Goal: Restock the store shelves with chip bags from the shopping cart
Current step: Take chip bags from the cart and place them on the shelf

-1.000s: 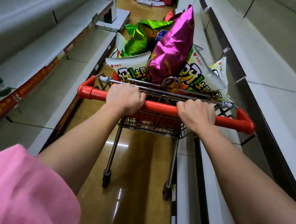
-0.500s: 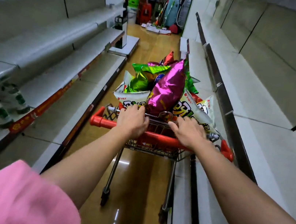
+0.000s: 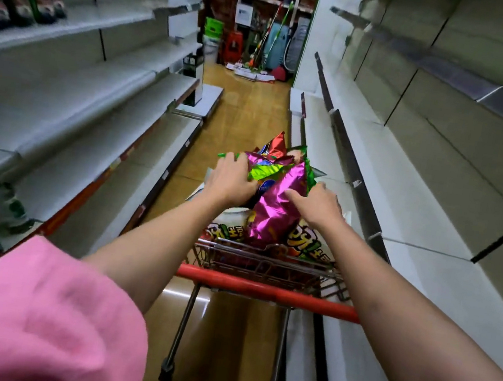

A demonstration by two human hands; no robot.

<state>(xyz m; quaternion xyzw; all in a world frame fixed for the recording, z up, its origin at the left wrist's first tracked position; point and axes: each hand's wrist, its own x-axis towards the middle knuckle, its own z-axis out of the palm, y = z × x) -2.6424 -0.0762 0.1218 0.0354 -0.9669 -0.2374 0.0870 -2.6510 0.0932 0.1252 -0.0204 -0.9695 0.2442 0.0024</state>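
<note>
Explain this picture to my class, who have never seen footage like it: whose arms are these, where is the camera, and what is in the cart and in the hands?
No machine is at work here. The arms belong to a person in pink sleeves, and the single camera sits on that person's head, looking forward and down, so the view bends at the edges. They stand in a shop aisle behind a shopping cart with a red handle. The cart is piled with chip bags: a shiny magenta bag on top, a green bag, a red one further off, and white bags below. The left hand rests on the green bag; the right hand touches the magenta bag. Whether either is gripping yet is unclear. The white shelves beside the cart are mostly bare.
</note>
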